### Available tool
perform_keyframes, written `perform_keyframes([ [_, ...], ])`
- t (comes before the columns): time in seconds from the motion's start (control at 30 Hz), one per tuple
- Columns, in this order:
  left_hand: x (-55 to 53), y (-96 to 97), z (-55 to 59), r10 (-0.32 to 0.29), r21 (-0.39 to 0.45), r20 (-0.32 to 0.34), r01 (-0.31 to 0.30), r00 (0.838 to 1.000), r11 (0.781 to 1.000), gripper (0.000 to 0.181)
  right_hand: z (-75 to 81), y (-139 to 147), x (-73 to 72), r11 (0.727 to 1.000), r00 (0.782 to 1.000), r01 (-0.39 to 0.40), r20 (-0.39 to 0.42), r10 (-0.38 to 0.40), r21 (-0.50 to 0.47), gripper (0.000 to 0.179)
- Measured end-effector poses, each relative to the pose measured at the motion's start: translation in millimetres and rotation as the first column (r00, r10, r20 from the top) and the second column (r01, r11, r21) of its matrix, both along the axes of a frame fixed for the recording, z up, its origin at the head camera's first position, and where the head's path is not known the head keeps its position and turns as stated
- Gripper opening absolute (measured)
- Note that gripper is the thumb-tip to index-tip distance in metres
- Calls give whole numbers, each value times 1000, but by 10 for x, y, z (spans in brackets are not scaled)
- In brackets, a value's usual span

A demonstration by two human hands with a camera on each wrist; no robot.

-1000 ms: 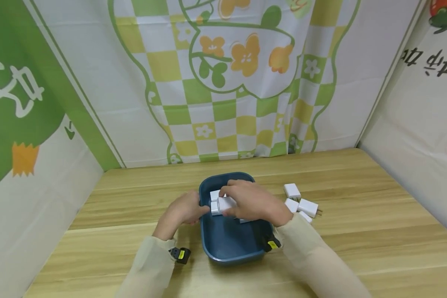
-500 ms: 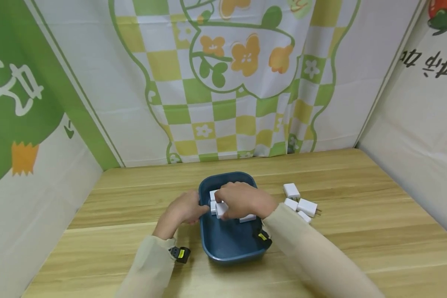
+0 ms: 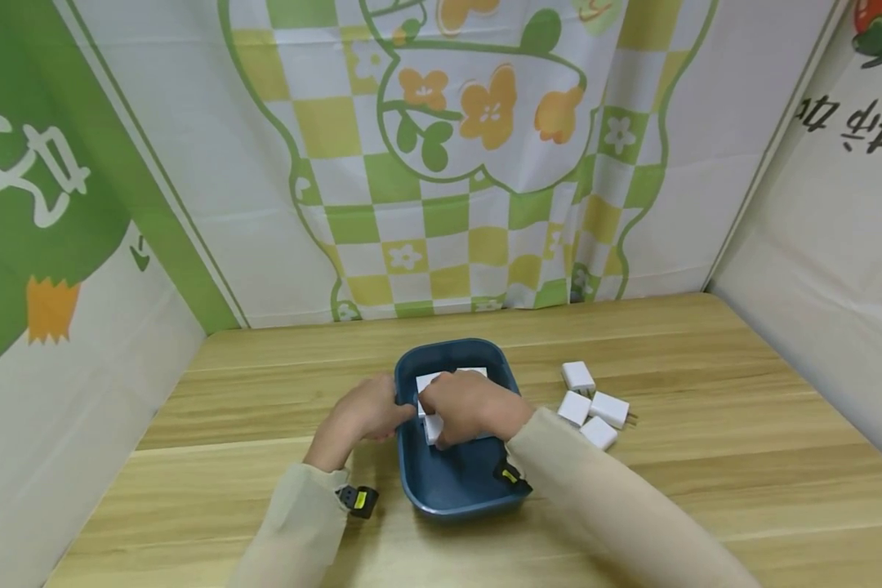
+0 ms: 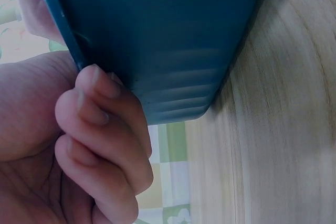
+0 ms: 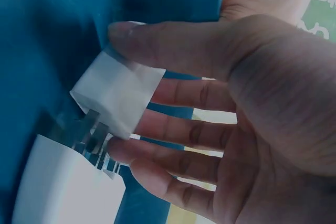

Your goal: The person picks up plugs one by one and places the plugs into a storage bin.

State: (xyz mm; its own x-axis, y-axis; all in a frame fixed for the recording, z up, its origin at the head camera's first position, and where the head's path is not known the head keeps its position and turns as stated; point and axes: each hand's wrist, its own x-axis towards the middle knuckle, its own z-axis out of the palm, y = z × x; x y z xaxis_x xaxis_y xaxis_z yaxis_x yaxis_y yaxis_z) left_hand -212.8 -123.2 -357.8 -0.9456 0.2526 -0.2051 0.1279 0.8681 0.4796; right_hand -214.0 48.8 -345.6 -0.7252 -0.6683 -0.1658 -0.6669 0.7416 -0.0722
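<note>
A dark blue plastic basin (image 3: 459, 490) stands on the wooden table. My left hand (image 3: 367, 408) grips its left rim, with curled fingers (image 4: 105, 129) against the outer wall in the left wrist view. Inside the basin, my right hand (image 3: 476, 404) pinches a white charger plug (image 5: 118, 90) between thumb and fingers. The metal prongs of this plug point toward another white charger (image 5: 65, 187) lying in the basin, whose prongs face back at it. More white chargers (image 3: 473, 371) sit at the far end, partly hidden by my right hand.
Several white charger plugs lie loose right of the basin: one at the back (image 3: 578, 376), others (image 3: 610, 409) close together before it. The wooden table (image 3: 279, 376) ends at a patterned curtain (image 3: 456, 245). White cloth walls stand on both sides.
My right hand has moved slightly toward me and left with the charger, lower inside the basin. Chargers behind it and on the table show more. My left hand has stayed on the rim.
</note>
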Motion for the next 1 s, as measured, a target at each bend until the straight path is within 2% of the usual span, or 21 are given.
perform_keyframes([
  [0.2, 5, 7, 8, -2, -2, -3, 2, 1000, 1000, 34, -56, -27, 5, 1000, 998, -5, -56, 7, 29, 30],
  [0.67, 16, 13, 9, 9, -4, 3, -9, 1000, 1000, 33, -116, -72, 13, 996, 993, 28, -118, -18, 82, 33],
  [1.0, 14, 7, -1, 13, 4, 11, -13, 1000, 1000, 31, -134, -84, 20, 997, 992, 45, -120, -36, 66, 34],
])
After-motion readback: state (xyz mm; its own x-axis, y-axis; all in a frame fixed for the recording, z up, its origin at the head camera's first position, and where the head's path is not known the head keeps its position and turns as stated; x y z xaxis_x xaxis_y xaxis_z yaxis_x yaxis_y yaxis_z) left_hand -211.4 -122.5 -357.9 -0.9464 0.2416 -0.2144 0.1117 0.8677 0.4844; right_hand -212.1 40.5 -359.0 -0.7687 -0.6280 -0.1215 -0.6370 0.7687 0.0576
